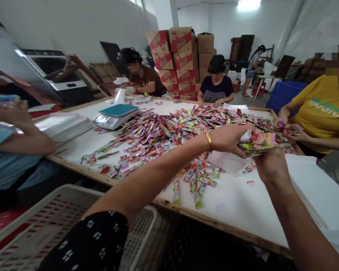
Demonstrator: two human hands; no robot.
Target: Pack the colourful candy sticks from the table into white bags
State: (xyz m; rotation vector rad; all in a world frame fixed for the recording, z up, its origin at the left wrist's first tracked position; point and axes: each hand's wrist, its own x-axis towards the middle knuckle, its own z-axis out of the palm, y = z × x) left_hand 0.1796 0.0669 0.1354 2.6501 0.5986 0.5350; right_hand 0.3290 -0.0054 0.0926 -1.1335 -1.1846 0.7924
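Note:
A bundle of small printed packets [261,140] is between my two hands, over the right part of the table. My left hand [230,138], with a gold bracelet at the wrist, is closed around the bundle's left end. From below, my right hand [272,165] grips its other side; some of its fingers are hidden. Just under the left hand shows a clear plastic bag [228,160]; I cannot tell which hand, if any, holds it. A large heap of loose pink, purple and green packets [164,130] spreads over the white table [231,203] beyond my forearms.
A scale [115,114] stands on the left of the table near stacked clear bags [64,126]. White plastic bags [319,188] lie at right. Below the near edge sits a white basket [73,210]. Co-workers sit around the table; printed cartons [183,60] are stacked behind.

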